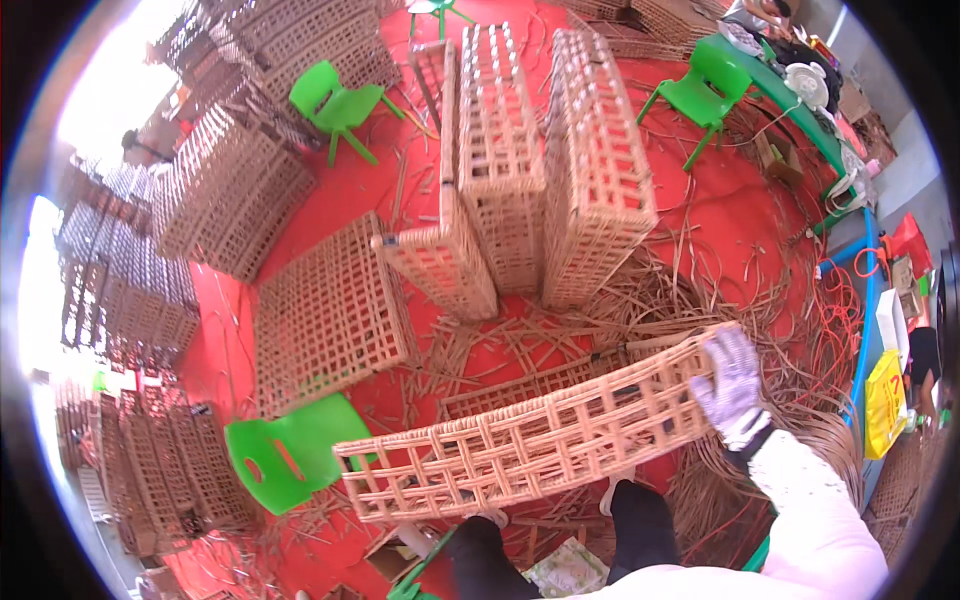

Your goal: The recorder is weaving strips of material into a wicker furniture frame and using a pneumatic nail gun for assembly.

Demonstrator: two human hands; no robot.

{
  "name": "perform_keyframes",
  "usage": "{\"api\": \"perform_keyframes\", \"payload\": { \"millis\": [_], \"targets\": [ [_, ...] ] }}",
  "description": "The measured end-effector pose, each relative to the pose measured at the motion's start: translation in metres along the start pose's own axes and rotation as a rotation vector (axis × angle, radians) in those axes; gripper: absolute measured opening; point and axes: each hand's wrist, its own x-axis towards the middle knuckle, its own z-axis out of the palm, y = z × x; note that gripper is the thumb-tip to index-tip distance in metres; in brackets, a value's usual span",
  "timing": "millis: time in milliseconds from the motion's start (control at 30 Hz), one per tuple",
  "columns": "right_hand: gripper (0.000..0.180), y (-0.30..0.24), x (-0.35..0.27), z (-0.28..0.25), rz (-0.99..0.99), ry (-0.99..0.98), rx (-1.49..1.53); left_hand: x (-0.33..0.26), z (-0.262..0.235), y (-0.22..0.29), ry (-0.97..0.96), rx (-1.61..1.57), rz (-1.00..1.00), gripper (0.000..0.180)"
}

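A long, shallow woven rattan lattice frame (540, 445) stretches across in front of me, just above my legs, its right end raised higher than its left. My right hand (735, 385), in a pale knitted glove with a dark band at the wrist, is closed on that right end. The frame's left end overlaps the edge of a green plastic chair (290, 450); whether the two touch I cannot tell. Behind the frame, another woven lattice piece (530, 385) lies low and partly hidden. My left hand is out of sight.
Tall woven panels (600, 170) stand upright ahead, beside a flat lattice panel (330, 310). Loose rattan strips (670, 290) litter the red floor (710, 230). Green chairs (705, 90) stand farther off, lattice stacks (235, 190) at left. Another person (760, 15) is at the far right.
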Motion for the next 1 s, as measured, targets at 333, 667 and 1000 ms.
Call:
{"api": "perform_keyframes", "payload": {
  "millis": [333,667,1000],
  "targets": [
    [0.075,0.012,0.026,-0.008,0.105,-0.538,0.172,-0.252,-0.074,0.006,-0.235,0.032,-0.066,0.029],
    [0.065,0.015,0.085,-0.043,-0.082,-0.864,0.093,-0.223,-0.135,0.202,0.135,0.165,0.511,0.057],
    [0.048,0.074,0.268,0.03,-0.593,-0.685,-0.131,-0.174,-0.057,0.306,0.039,-0.015,0.039,0.085]
  ]
}}
